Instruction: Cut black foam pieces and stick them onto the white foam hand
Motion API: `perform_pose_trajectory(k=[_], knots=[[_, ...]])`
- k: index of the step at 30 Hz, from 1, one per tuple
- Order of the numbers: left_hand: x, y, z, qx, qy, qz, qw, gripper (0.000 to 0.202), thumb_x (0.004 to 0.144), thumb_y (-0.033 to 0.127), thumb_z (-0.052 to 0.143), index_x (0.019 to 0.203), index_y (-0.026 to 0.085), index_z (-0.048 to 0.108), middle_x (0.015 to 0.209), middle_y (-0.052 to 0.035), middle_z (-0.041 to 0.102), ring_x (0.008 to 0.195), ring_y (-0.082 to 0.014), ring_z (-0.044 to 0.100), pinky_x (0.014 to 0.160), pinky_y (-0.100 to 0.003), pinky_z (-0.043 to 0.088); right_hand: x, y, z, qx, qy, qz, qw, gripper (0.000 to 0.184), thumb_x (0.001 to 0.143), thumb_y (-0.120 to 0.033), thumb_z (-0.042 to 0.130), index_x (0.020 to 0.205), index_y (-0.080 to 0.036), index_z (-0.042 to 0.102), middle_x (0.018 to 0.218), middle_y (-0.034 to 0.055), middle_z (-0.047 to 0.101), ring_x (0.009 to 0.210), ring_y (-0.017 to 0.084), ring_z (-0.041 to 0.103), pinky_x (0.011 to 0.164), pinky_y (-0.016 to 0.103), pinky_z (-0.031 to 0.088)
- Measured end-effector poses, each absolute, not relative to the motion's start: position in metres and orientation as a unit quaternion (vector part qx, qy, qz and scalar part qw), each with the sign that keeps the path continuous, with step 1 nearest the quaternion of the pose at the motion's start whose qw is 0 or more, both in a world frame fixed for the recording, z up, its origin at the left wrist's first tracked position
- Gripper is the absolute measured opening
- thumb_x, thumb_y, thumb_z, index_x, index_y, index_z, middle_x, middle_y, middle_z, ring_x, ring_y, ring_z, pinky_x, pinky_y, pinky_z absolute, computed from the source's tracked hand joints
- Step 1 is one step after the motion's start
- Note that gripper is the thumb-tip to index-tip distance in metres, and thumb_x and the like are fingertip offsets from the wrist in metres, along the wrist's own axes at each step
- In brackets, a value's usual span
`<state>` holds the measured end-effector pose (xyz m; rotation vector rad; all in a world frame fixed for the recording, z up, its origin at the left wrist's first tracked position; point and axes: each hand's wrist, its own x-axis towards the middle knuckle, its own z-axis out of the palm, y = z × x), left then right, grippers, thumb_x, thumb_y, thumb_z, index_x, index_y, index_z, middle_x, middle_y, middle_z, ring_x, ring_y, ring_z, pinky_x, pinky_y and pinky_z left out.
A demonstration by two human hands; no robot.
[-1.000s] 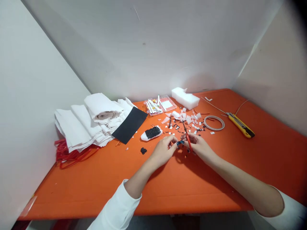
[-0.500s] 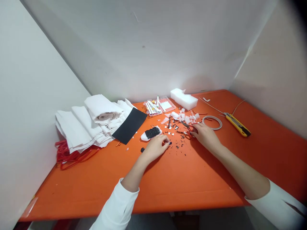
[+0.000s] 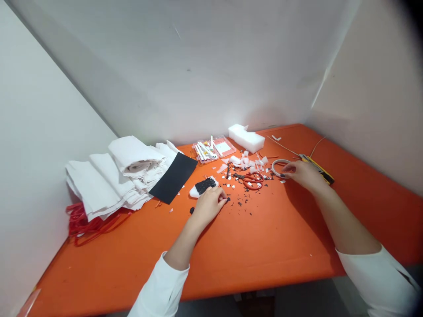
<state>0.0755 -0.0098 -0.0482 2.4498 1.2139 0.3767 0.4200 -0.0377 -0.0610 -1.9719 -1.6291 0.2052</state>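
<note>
My left hand (image 3: 211, 203) rests low over the table, thumb and fingers pinched on a small black piece (image 3: 228, 200). Just behind it lies a white foam shape (image 3: 194, 192) partly covered with overlapping black pieces. My right hand (image 3: 302, 172) has its fingertips closed at the right edge of a roll of white tape (image 3: 274, 168), which lies on the table. Between my hands, a pair of scissors with red handles (image 3: 254, 179) lies loose among scraps. A small round black piece (image 3: 192, 210) sits beside my left wrist.
White foam scraps (image 3: 244, 161) and black bits spread behind the scissors. At the back are a white foam block (image 3: 246, 138) and a clear case of white sticks (image 3: 206, 152). Folded white sheets (image 3: 102, 180) and a black sheet (image 3: 174, 178) lie left. A yellow cutter (image 3: 325, 175) is partly behind my right hand.
My right hand has let go of the scissors and moved right to the tape roll. My left hand keeps its pinch on the black piece. The whole view has shifted slightly.
</note>
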Motion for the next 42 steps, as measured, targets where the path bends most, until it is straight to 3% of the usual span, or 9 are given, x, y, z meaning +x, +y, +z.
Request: perform_pose_trajectory(k=[4,10,16,20,26,28,33,38,42], knots=[[0.075,-0.01,-0.047,0.881,0.421,0.14,0.164,0.012,0.088,0.017,0.048,0.083,0.02,0.059,0.088,-0.0037,0.065,0.086,-0.0208,0.054,0.074,-0.031,0.04,0.43,-0.042,-0.061,-0.738,-0.619,0.101,0.248,0.011,0.069,-0.027,0.065,0.063,-0.023,0.074,0.073,0.0035,0.073,0.06,0.019,0.059,0.054,0.03,0.035],[0.074,-0.009,-0.047,0.879,0.42,0.181,0.135,0.025,0.088,0.008,0.04,0.097,0.02,0.06,0.095,-0.0054,0.066,0.09,-0.0213,0.053,0.076,-0.032,0.041,0.423,-0.041,-0.062,-0.752,-0.6,0.086,0.259,0.01,0.07,-0.022,0.061,0.065,-0.021,0.07,0.075,0.0064,0.072,0.07,0.024,0.061,0.06,0.032,0.036],[0.074,-0.009,-0.049,0.895,0.373,0.195,0.144,0.031,0.085,0.003,0.045,0.102,0.023,0.062,0.099,-0.0038,0.069,0.093,-0.0201,0.055,0.081,-0.033,0.041,0.406,-0.04,-0.056,-0.742,-0.53,0.07,0.405,0.023,0.088,-0.022,0.041,0.107,-0.018,0.052,0.094,0.0137,0.072,0.088,0.028,0.066,0.071,0.038,0.046],[0.075,-0.011,-0.048,0.898,0.374,0.192,0.13,0.019,0.087,0.011,0.05,0.094,0.022,0.064,0.094,-0.0034,0.07,0.088,-0.0199,0.057,0.078,-0.034,0.04,0.361,-0.047,-0.05,-0.632,-0.573,0.152,0.5,0.019,0.091,-0.027,0.044,0.106,-0.022,0.053,0.101,0.0115,0.069,0.09,0.025,0.066,0.076,0.037,0.05],[0.078,-0.016,-0.044,0.889,0.377,0.235,0.114,0.016,0.091,0.031,0.052,0.087,0.021,0.064,0.085,-0.0043,0.068,0.083,-0.0201,0.057,0.077,-0.033,0.04,0.296,-0.07,-0.052,-0.518,-0.698,0.221,0.442,0.015,0.09,-0.027,0.049,0.096,-0.023,0.063,0.089,0.0071,0.067,0.079,0.023,0.062,0.071,0.035,0.048],[0.079,-0.017,-0.044,0.886,0.374,0.246,0.122,0.019,0.092,0.03,0.049,0.085,0.02,0.064,0.083,-0.0046,0.067,0.082,-0.0198,0.057,0.076,-0.033,0.041,0.288,-0.073,-0.055,-0.492,-0.721,0.218,0.435,0.015,0.089,-0.024,0.05,0.094,-0.024,0.064,0.089,0.0072,0.067,0.082,0.023,0.06,0.072,0.035,0.048],[0.085,-0.023,-0.043,0.834,0.389,0.326,0.216,0.014,0.09,0.023,0.05,0.102,0.021,0.058,0.098,-0.0054,0.064,0.087,-0.0171,0.058,0.08,-0.031,0.044,0.289,-0.075,-0.056,-0.491,-0.715,0.25,0.429,0.016,0.089,-0.025,0.051,0.094,-0.024,0.065,0.088,0.0066,0.068,0.08,0.022,0.061,0.072,0.034,0.048],[0.095,-0.037,-0.04,0.763,0.413,0.374,0.328,0.019,0.085,0.022,0.056,0.104,0.02,0.054,0.103,-0.0048,0.061,0.087,-0.0141,0.058,0.078,-0.027,0.045,0.293,-0.075,-0.052,-0.499,-0.7,0.26,0.439,0.016,0.088,-0.026,0.052,0.096,-0.024,0.066,0.093,0.0063,0.069,0.084,0.022,0.063,0.076,0.034,0.05],[0.099,-0.042,-0.038,0.765,0.394,0.369,0.351,0.018,0.084,0.017,0.055,0.102,0.02,0.056,0.102,-0.0039,0.061,0.091,-0.0143,0.057,0.08,-0.026,0.044,0.292,-0.076,-0.051,-0.493,-0.716,0.241,0.43,0.017,0.088,-0.023,0.052,0.094,-0.024,0.067,0.09,0.0065,0.069,0.084,0.022,0.062,0.074,0.034,0.049]])
